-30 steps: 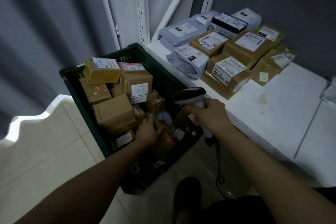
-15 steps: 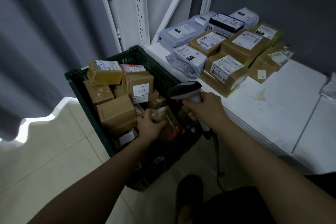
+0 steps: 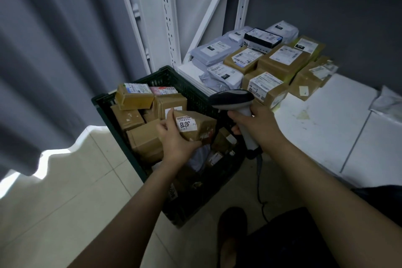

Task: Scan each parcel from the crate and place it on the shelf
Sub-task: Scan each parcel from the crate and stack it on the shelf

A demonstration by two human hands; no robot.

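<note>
A dark green crate [image 3: 191,93] on the floor holds several brown cardboard parcels. My left hand [image 3: 174,141] grips a small brown parcel [image 3: 200,125] with a white label, lifted above the crate's contents. My right hand [image 3: 254,124] holds the handle of a barcode scanner [image 3: 232,99], whose dark head sits just right of the lifted parcel. The white shelf [image 3: 326,128] to the right carries several parcels [image 3: 267,65] at its back left, brown boxes and grey mailer bags.
White slotted shelf uprights [image 3: 167,17] rise behind the crate. A grey curtain [image 3: 54,50] hangs on the left. The scanner cable [image 3: 260,183] trails to the tiled floor. A dark shoe [image 3: 231,226] is below the crate. A grey bag [image 3: 389,100] lies at the shelf's right edge.
My left hand took a small brown parcel from among the crate's contents and raised it, label up. The scanner in my right hand rose slightly beside it.
</note>
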